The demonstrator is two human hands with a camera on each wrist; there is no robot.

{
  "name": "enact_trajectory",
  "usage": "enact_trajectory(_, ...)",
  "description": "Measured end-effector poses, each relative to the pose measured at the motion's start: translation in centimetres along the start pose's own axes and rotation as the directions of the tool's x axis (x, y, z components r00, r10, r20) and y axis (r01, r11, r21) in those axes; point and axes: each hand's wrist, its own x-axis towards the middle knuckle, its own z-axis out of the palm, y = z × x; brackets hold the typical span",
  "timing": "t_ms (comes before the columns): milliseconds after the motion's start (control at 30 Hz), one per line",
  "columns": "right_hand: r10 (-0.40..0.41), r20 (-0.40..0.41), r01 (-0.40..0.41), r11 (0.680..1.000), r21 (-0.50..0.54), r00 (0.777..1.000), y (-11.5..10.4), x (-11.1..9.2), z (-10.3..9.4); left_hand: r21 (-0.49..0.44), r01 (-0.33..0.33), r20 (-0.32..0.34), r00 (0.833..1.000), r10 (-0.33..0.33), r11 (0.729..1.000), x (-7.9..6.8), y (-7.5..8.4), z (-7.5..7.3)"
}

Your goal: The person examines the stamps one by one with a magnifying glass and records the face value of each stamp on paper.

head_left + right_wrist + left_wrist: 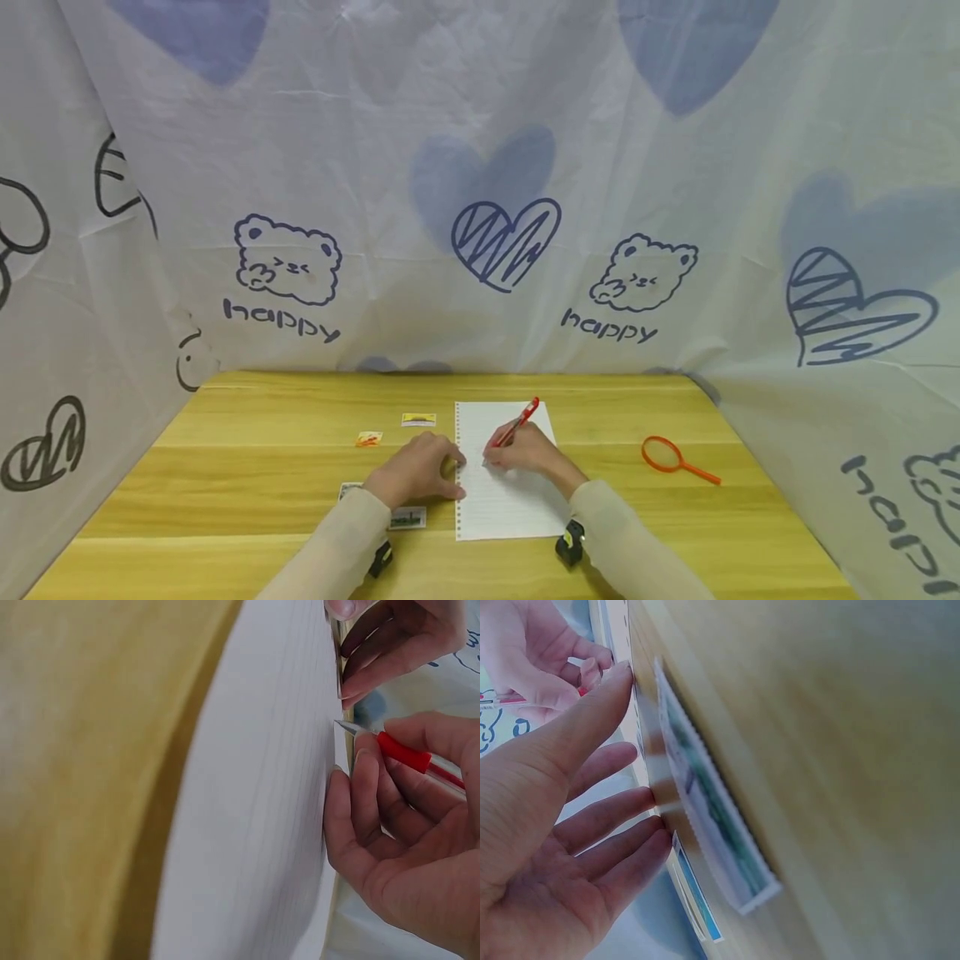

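Observation:
A lined sheet of loose-leaf paper (510,512) lies on the table, punched holes along its left edge. My right hand (531,454) pinches a red pen (522,419) near its tip, the point right at the upper part of the sheet. In the right wrist view the red grip (403,752) sits between thumb and fingers, and the metal tip meets the paper. My left hand (416,471) has its fingers and thumb extended, fingertips at the sheet's left edge. Close to it is a stamp (407,517) with a green picture; another stamp (348,488) is partly hidden by the sleeve.
Beyond the left hand lie a yellow stamp (418,420) and an orange-and-yellow one (368,438). An orange magnifying glass (700,474) lies to the right. The wooden table (247,467) meets a printed cloth (390,275) at the back and sides.

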Motion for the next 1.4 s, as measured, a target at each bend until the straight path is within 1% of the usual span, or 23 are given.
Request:
enact_trajectory(167, 0.001, -0.001, -0.001, 1.0, 0.015, 1.0, -0.1, 0.0, -0.2, -0.013, -0.013, -0.003, 1.0, 0.013, 1.0, -0.1, 0.1, -0.2)
enact_trajectory(367, -0.004, 0.001, 0.004, 1.0, 0.025, 1.0, 0.0, -0.1, -0.1, -0.014, -0.006, 0.002, 1.0, 0.006, 1.0, -0.1, 0.1, -0.2)
enact_trajectory(500, -0.014, 0.003, 0.014, 0.998, 0.066, 1.0, 0.0, -0.4, -0.3, -0.016, 0.002, 0.007, 1.0, -0.002, 1.0, -0.1, 0.1, -0.1)
enact_trajectory(667, -0.03, 0.027, 0.027, 0.994, 0.102, 0.999, 0.2, -0.6, -0.6, 0.0, -0.011, -0.002, 1.0, 0.011, 1.0, 0.0, 0.0, 0.0)
enact_trajectory(733, -0.044, 0.05, 0.039, 0.995, 0.097, 0.998, 0.3, -0.7, -0.9, 0.01, -0.015, -0.004, 1.0, 0.015, 1.0, 0.0, 0.0, 0.0)
enact_trajectory(800, -0.064, 0.071, 0.059, 0.996, 0.067, 0.995, 0.5, -0.8, -1.2, 0.015, -0.012, -0.003, 1.0, 0.012, 1.0, 0.0, 0.0, 0.0)
enact_trajectory(900, -0.126, 0.095, 0.126, 0.992, 0.005, 0.988, 0.6, -1.0, -2.0, 0.013, -0.009, 0.0, 1.0, 0.009, 1.0, 0.0, 0.0, 0.1)
enact_trajectory(1000, -0.219, 0.088, 0.225, 0.972, -0.071, 0.972, 0.6, -1.3, -2.8, 0.011, -0.005, 0.0, 1.0, 0.005, 1.0, 0.0, -0.1, 0.1)
enact_trajectory(1100, -0.325, 0.061, 0.33, 0.936, -0.125, 0.944, 0.9, -1.5, -3.5, 0.007, -0.003, -0.001, 1.0, 0.003, 1.0, 0.0, -0.1, 0.0)
enact_trajectory(1167, -0.395, 0.036, 0.396, 0.905, -0.154, 0.918, 1.2, -1.6, -3.9, 0.004, -0.002, -0.002, 1.0, 0.002, 1.0, 0.0, -0.1, 0.0)
enact_trajectory(1233, -0.47, 0.01, 0.462, 0.861, -0.211, 0.882, 1.5, -1.7, -4.2, 0.003, 0.0, -0.001, 1.0, 0.0, 1.0, 0.0, -0.1, 0.0)
enact_trajectory(1333, -0.541, -0.019, 0.51, 0.803, -0.309, 0.841, 1.8, -1.9, -4.8, -0.001, -0.002, 0.001, 1.0, 0.002, 1.0, -0.1, 0.0, 0.0)
enact_trajectory(1367, -0.547, -0.025, 0.507, 0.792, -0.339, 0.837, 1.9, -2.0, -5.0, -0.003, -0.002, 0.001, 1.0, 0.002, 1.0, -0.1, 0.0, 0.0)
enact_trajectory(1400, -0.54, -0.034, 0.493, 0.791, -0.361, 0.841, 2.0, -2.1, -5.1, -0.005, -0.002, 0.001, 1.0, 0.002, 1.0, -0.1, 0.1, -0.1)
